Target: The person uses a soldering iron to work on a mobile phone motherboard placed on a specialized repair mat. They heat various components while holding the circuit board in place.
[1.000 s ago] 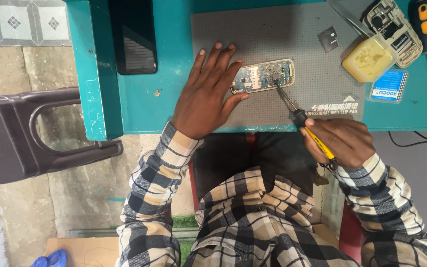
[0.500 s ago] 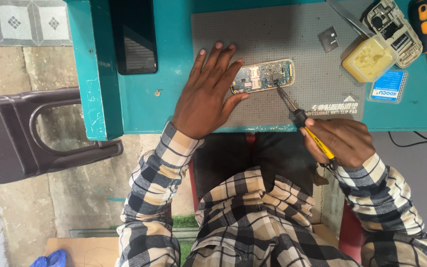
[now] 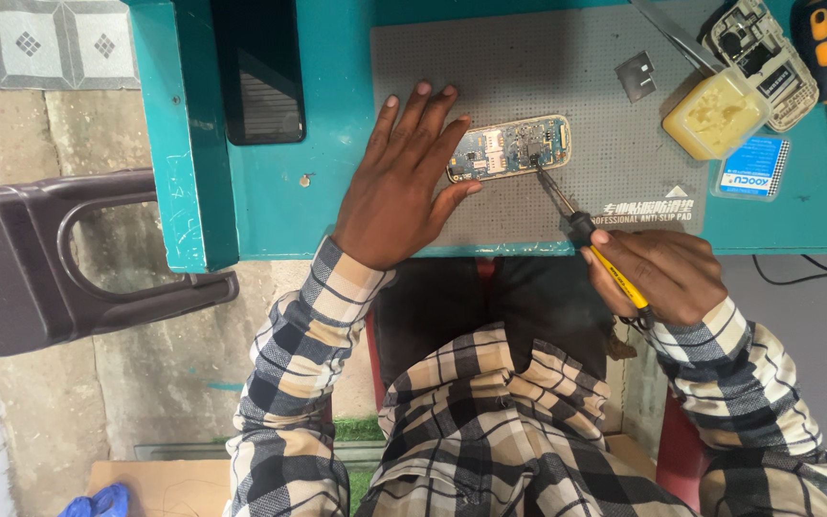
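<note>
The board (image 3: 509, 147) lay on the grey mat (image 3: 567, 77), long axis left-right. The left hand (image 3: 404, 187), fingers spread, pinned its left end. The right hand (image 3: 662, 273) gripped the iron (image 3: 591, 235), tip touching the board's right half from below-right.

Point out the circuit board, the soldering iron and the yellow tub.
circuit board (image 3: 509, 146), head view, middle of board.
soldering iron (image 3: 581, 228), head view, black collar.
yellow tub (image 3: 716, 115), head view, its paste.

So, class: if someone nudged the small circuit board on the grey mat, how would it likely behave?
The circuit board looks thin and flat, so probably light and stiff. It would likely slide rather than roll, though the textured mat may resist. Its exposed components suggest it is fragile.
</note>
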